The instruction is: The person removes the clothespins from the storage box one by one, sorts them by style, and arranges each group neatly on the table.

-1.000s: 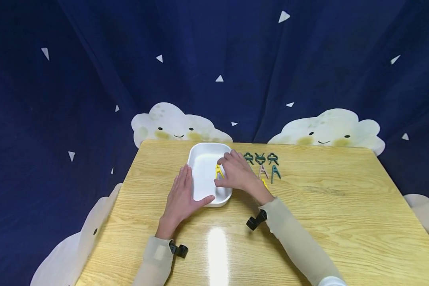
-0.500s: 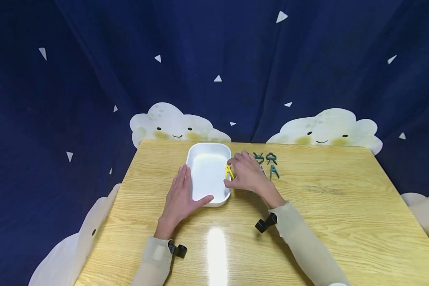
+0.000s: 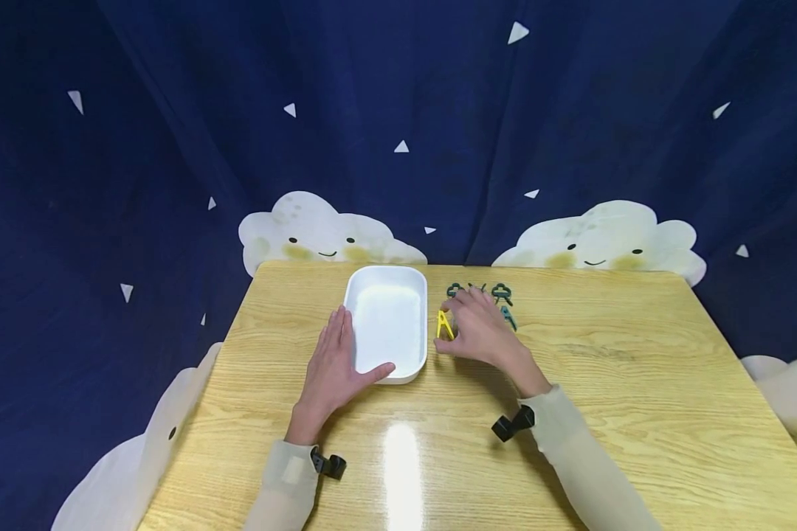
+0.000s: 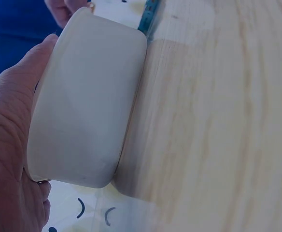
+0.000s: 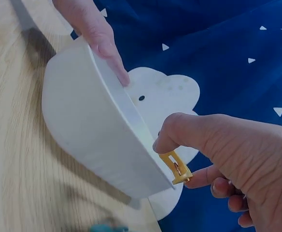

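Note:
A white rectangular plastic basin (image 3: 385, 372) sits on the wooden table. Against its left rim rest the straight fingers of my left hand (image 3: 332, 365), with the thumb stretched across the near rim; the left wrist view also has this hand (image 4: 10, 140) along the basin (image 4: 88, 101). My right hand (image 3: 481, 328) pinches a yellow clothespin (image 3: 443, 324) between thumb and forefinger, just right of the basin and above the table. In the right wrist view the yellow clothespin (image 5: 177, 168) hangs from the fingertips beside the basin's rim.
Behind my right hand lie several dark green clips (image 3: 502, 293) in a row. A teal clothespin (image 3: 508, 317) shows partly past the hand. The wooden tabletop (image 3: 624, 383) stretches right, and a dark blue curtain (image 3: 345, 88) hangs behind its far edge.
My right hand has moved rightward from over the basin to beside it, carrying the yellow clothespin. It now covers the pink and second yellow clothespins seen earlier. The left hand stays put.

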### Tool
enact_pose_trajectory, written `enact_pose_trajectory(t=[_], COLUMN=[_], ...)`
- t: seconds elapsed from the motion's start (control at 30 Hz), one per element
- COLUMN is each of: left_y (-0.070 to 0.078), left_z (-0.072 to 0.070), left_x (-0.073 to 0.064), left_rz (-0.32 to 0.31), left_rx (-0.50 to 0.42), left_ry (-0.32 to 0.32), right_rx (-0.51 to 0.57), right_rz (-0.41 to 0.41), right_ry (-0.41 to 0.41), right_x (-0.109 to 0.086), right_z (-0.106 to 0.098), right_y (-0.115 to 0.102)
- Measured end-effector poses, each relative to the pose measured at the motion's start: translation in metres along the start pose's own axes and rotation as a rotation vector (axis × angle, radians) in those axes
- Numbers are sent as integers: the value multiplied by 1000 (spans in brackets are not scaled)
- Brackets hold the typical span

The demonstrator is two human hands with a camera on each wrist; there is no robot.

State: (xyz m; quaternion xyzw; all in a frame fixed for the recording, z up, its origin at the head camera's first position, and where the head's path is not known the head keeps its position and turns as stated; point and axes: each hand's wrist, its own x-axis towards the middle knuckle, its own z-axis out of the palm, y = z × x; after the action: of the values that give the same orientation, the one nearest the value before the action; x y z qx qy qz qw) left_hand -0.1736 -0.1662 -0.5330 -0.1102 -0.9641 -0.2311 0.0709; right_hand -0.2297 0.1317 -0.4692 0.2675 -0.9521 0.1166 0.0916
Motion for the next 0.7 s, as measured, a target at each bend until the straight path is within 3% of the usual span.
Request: enact_pose_trajectory(t=[0.7], left_y=[1], left_z=[0], left_x=[-2], left_rz=[7], left_rx=[-7], left_ry=[8], right_rx=[15], right_rz=[124], right_ry=[-15], right_x=[-58], right_z=[16], right_y=[60])
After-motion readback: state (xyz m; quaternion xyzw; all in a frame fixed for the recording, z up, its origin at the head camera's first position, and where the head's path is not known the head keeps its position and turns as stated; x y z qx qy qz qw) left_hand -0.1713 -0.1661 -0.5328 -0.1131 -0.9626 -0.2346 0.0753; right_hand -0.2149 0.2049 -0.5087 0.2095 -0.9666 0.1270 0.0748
